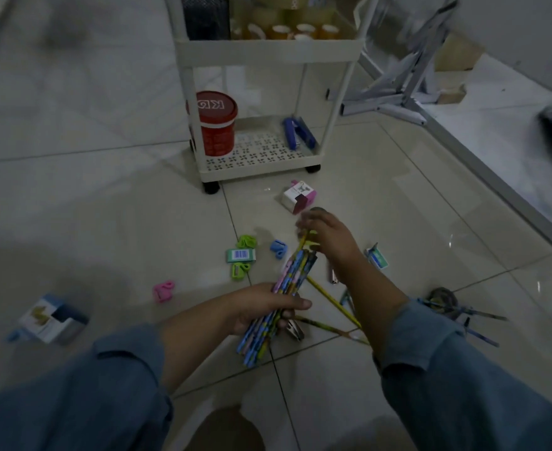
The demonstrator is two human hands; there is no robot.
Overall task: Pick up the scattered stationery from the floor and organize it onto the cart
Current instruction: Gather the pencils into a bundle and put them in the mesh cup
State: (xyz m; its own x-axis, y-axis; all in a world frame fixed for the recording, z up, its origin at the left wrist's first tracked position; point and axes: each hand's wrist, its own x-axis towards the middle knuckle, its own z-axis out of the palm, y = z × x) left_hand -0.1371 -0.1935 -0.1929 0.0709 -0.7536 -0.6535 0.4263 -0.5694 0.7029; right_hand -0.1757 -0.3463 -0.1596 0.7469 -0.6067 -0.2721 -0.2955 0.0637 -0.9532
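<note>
— Tiled floor (105, 222), dim light; white cart (268, 48) stands beyond the clutter. Where's the pencil bundle (292, 281)?
— Off the floor. Left hand (268, 309) grips it mid-length, fingers wrapped round.
— Long axis?
— Diagonal: lower end near the person, upper end angled up-right, toward the cart.
— Right hand (328, 237)?
— At the bundle's upper end, pinching a yellow pencil (302, 244) alongside it. Pink box (297, 196) lies on the floor between hands and cart.
</note>
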